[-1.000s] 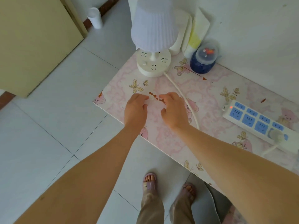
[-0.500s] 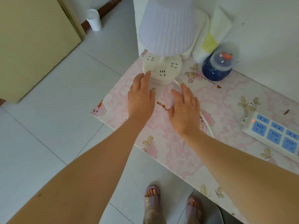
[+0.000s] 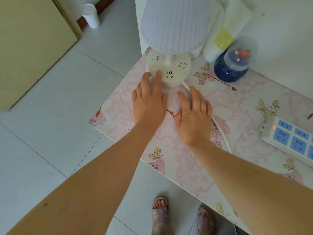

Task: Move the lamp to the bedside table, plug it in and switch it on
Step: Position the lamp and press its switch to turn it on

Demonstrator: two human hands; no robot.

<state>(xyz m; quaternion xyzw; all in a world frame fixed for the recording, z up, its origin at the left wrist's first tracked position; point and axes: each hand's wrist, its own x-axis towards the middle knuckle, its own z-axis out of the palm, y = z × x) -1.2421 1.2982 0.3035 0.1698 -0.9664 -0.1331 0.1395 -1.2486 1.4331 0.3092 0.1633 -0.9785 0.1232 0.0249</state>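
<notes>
A white lamp with a pleated shade (image 3: 174, 22) stands on the far left corner of the bedside table (image 3: 245, 102), which has a pink bear-pattern top. Its round base (image 3: 176, 72) carries several sockets and a small button at the front left. My left hand (image 3: 149, 102) lies flat, its index fingertip touching the base at that button. My right hand (image 3: 193, 114) hovers open just in front of the base, partly over the lamp's white cord (image 3: 220, 131). The cord runs right toward a white and blue power strip (image 3: 291, 139) with a red light on.
Behind the lamp stand a blue snow globe (image 3: 232, 65), a white tube with a yellow band (image 3: 223, 36) and a white wall. A white cylinder (image 3: 90, 16) and a beige door (image 3: 30, 44) are on the left across the tiled floor. My sandalled feet stand below the table edge.
Both hands have moved forward from the table's middle toward the lamp base. My left index finger now touches the base at the button. The view has moved closer to the lamp.
</notes>
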